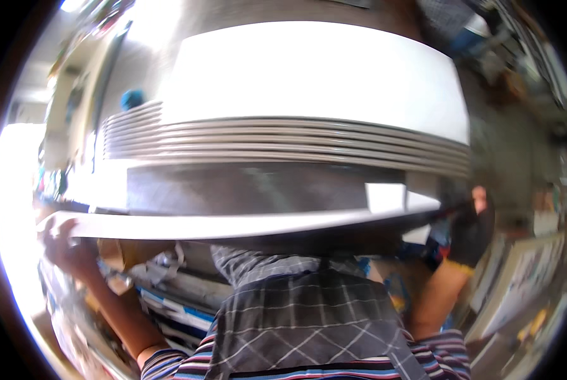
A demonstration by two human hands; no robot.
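Note:
A long flat board, white on the side that shows and dark underneath, stretches between my hands just in front of my apron. It appears nearly edge-on and slightly blurred. My bare left hand is closed around its left end. At the opposite end my right hand, in a dark glove with a yellow cuff, is closed on the board; a fingertip shows at the top. Past the board lies a stack of flat panels with pale edges and a bright white top face.
A dark grey work surface lies between the stack and me, with small white pieces at its right. A blue round object is behind the stack's left end. Boards lean at the right; various items crowd below at left.

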